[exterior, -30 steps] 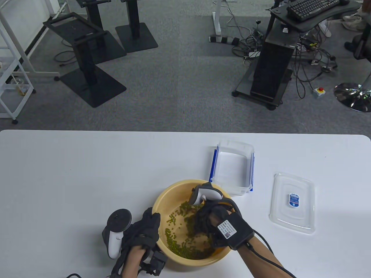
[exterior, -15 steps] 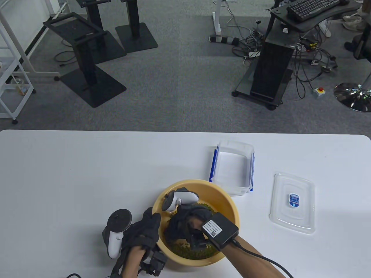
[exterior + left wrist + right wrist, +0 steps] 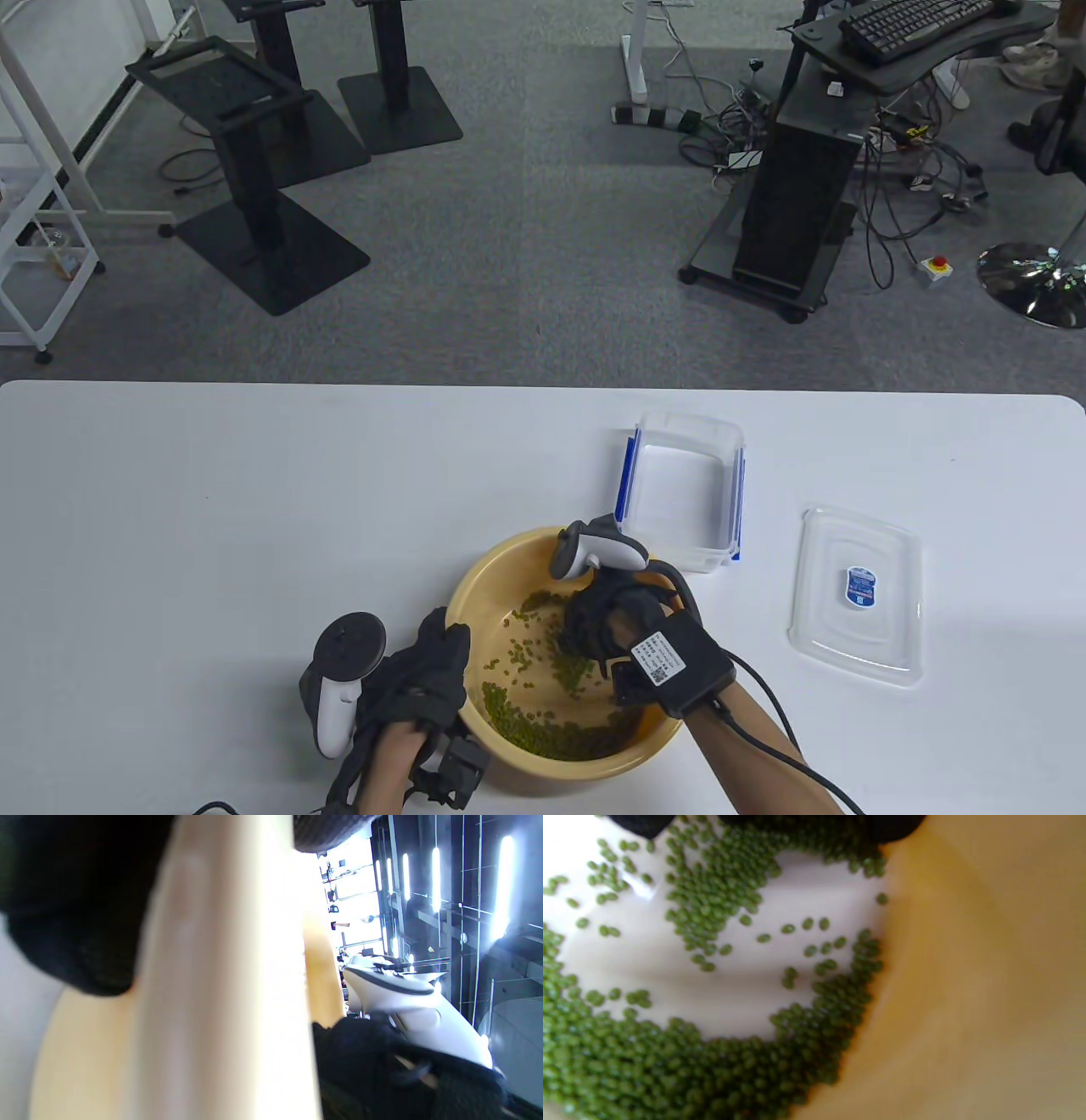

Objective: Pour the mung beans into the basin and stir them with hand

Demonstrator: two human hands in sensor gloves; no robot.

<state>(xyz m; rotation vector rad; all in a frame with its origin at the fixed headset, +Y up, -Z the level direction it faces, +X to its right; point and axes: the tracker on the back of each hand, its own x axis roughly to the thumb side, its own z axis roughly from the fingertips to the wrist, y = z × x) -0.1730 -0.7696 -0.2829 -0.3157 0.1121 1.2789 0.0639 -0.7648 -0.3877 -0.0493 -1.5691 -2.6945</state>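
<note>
Grey carpet (image 3: pixel 526 255) covers the floor beyond the white table (image 3: pixel 254 509). Left of the black computer tower (image 3: pixel 797 204) stand black desk bases (image 3: pixel 263 221) and, further left, a white rack (image 3: pixel 34 246). Above the tower sits a keyboard (image 3: pixel 916 21); cables (image 3: pixel 916 170) tangle just right of it, near a chrome chair base (image 3: pixel 1035 284).

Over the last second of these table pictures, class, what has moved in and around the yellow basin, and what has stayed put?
The right hand swept from the basin's right side to its left, then back to the right, dragging the mung beans round: stirring. The left hand stayed on the near-left rim. The empty container and lid did not move.
</note>
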